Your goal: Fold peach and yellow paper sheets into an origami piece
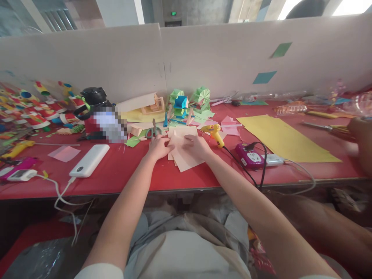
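Note:
Several pale pink sheets of paper (187, 157) lie in a loose, overlapping pile on the red table in front of me. My left hand (159, 148) rests at the pile's left edge, thumb and fingers apart, touching the paper. Across the pile, my right hand (198, 146) lies on the sheets with its fingers stretched out. Neither hand grips anything that I can see. Scissors with greenish handles (153, 131) are just beyond my left hand. A yellow hot glue gun (214, 133) lies to the right of my right hand, its black cord running toward me.
A purple power strip (250, 155) and yellow paper (286, 137) are on the right. Folded green and blue paper pieces (181, 101) stand behind the pile. Leftward are a white power bank (89, 161) and a black-lidded bottle (94, 97). Another person's hand (362, 135) is far right.

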Available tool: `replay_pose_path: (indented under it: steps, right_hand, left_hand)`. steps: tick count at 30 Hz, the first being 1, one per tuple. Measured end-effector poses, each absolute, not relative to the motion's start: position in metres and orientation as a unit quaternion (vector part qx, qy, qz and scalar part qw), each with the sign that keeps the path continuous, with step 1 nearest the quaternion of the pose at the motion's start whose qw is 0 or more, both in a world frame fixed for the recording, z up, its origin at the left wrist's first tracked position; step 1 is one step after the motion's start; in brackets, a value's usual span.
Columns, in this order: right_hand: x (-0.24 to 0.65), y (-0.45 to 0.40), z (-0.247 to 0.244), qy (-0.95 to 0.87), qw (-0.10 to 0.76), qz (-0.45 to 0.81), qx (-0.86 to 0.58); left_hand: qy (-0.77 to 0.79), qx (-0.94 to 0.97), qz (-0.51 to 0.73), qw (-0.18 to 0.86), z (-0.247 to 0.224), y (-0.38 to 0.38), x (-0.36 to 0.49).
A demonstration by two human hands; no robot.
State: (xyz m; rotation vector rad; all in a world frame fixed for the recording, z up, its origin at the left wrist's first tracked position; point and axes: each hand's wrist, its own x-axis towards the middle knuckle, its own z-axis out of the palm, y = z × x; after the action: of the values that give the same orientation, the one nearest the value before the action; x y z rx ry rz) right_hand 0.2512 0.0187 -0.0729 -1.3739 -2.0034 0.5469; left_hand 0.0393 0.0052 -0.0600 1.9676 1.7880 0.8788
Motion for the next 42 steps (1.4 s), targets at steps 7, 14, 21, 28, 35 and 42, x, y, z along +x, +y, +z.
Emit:
replay_pose_path:
  steps: [7,14,21,28,35,42]
  right_hand:
    - [0.248,0.017,-0.068,-0.686,0.473,0.321,-0.451]
    - [0.248,0.014,-0.059,-0.631,0.526,0.397,-0.408]
    - [0.253,0.018,-0.061,-0.556,0.524,0.481,-0.43]
    - [0.256,0.018,-0.062,-0.562,0.508,0.492,-0.429]
    - [0.256,0.017,-0.059,-0.531,0.529,0.498,-0.437]
    - [0.251,0.014,-0.063,-0.704,0.465,0.282,-0.456]
  left_hand:
    - [0.476,0.565,0.531,0.414,-0.053,0.007,0.051]
    - [0.496,0.456,0.577,0.461,-0.046,0.007,0.05]
    - [0.473,0.497,0.585,0.432,-0.041,0.003,0.049]
    - [0.606,0.449,0.505,0.42,-0.056,0.014,0.043]
    - [0.478,0.493,0.54,0.486,-0.047,0.006,0.043]
    - [0.548,0.51,0.501,0.433,-0.051,0.006,0.049]
